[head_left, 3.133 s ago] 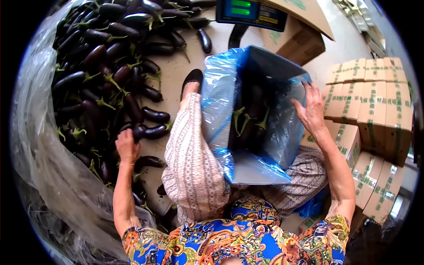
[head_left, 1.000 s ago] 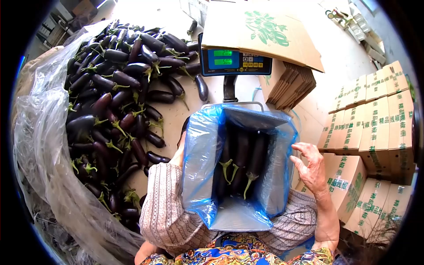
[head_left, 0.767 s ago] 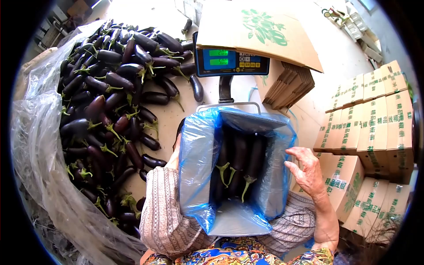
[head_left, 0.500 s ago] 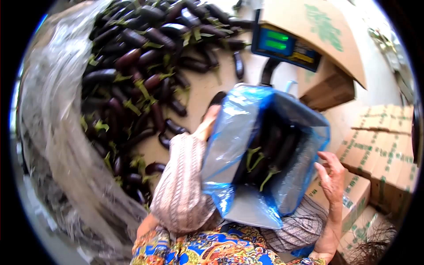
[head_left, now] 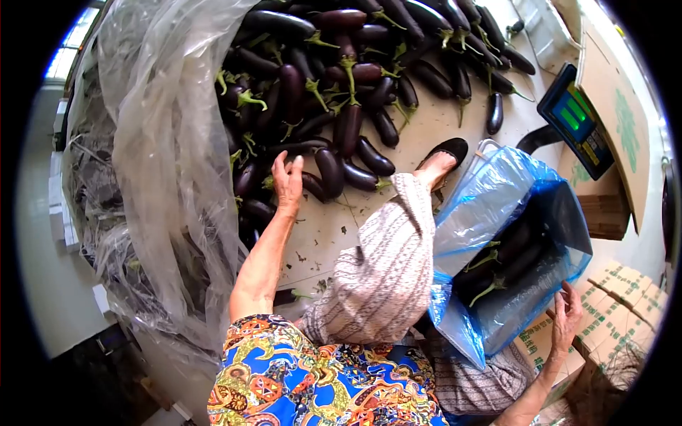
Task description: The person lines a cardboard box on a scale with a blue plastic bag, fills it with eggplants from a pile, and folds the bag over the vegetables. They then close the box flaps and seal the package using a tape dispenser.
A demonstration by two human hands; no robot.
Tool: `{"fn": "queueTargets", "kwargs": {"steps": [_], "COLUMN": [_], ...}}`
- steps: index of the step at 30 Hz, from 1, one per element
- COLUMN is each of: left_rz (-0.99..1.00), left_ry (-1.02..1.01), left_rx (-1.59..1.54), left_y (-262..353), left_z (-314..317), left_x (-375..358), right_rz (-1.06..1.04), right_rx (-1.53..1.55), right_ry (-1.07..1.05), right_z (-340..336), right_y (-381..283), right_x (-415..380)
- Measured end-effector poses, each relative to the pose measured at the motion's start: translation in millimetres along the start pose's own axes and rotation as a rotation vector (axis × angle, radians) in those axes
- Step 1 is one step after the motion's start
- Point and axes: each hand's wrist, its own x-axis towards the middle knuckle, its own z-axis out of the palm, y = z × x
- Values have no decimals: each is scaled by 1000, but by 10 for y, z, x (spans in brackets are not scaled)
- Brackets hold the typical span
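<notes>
Now reaching with the bare left hand (head_left: 288,188) to the near edge of a heap of glossy, dark purple, club-shaped eggplants (head_left: 291,92) with curly green stems, heaped on the smooth, pale floor (head_left: 312,248). Spreading the fingers just beside a rounded fruit there, with the grip wide. Over on the other side, holding the wrinkled right hand (head_left: 567,319) by the outer wall of an open, rectangular box lined with crinkled, see-through blue plastic (head_left: 476,199), with fingers slightly bent and grip loosely open; can't tell if touching the film. Inside the box, seeing more long, smooth eggplants (head_left: 518,263) side by side. Straddling that box in loose, patterned cloth trousers (head_left: 383,277). Beyond it, spotting a flat, black-framed display with glowing green digits (head_left: 572,117); off left, a creased, cloudy plastic sheet (head_left: 163,142); at right, boxy tan cartons with green print (head_left: 618,312).
</notes>
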Motion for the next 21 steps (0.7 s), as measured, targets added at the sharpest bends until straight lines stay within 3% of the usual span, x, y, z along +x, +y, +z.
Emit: {"fn": "queueTargets", "kwargs": {"steps": [4,6,8,11,14,16,19,21], "left_rz": [-107,-209,-124,-386,-235,-297,-393,-331], "left_ry": [-337,-471,-445,-430,-504,-681,-797,-763], "left_rx": [79,158,385,240,340,391,466,441], "left_y": [-321,-868,-946,-1385,-1413,-1365,-1459,-1608], "left_z": [-443,-461,-506,-526,-662,-866,-1062,-1084], "left_x": [-505,-1007,-1504,-1857,-2052,-2192,-2409,-2514], "right_rz": [-69,-78,-119,-206,-166,-11,-371,-313], "right_rx": [-43,-77,-113,-164,-65,199,118,329], "right_ry": [34,52,48,21,-21,-249,-583,-874], "right_z": [33,63,93,104,115,92,301,652], "right_y": [27,10,-7,-51,-399,-1185,-2014,-1773], "right_x": [-14,-10,-13,-32,-279,-731,-1285,-1500]}}
